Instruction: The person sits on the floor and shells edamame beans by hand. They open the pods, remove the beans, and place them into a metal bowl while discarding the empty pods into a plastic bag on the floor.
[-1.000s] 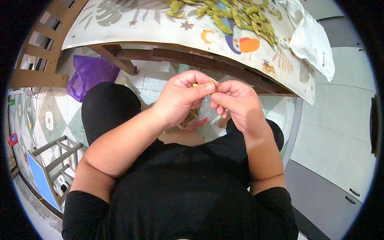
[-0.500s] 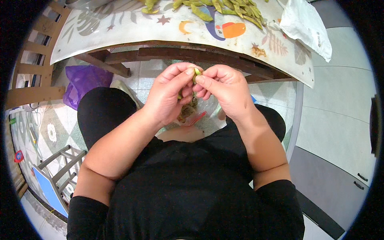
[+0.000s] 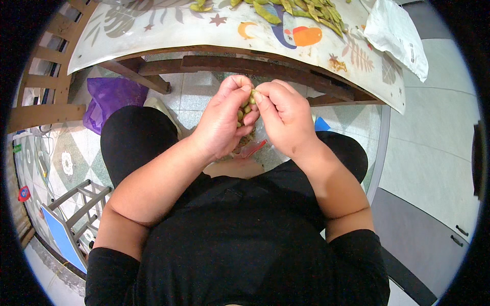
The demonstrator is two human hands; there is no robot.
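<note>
Two hands brought together below the tabletop [image 3: 168, 30] edge, a green bean pod [image 3: 251, 95] pinched between left hand [image 3: 220, 125] and right hand [image 3: 287, 120] fingers, shelled beans [image 3: 240, 115] cupped in the left palm, more pods [image 3: 286, 7] heaped on the tabletop, white plastic bag [image 3: 398, 35] beside them.

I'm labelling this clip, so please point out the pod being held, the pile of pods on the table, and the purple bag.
green pod [image 3: 251, 95], head view, on its top end between both hands' fingertips.
pile of green pods [image 3: 293, 7], head view, middle of the heap.
purple bag [image 3: 113, 98], head view, on its crumpled middle.
</note>
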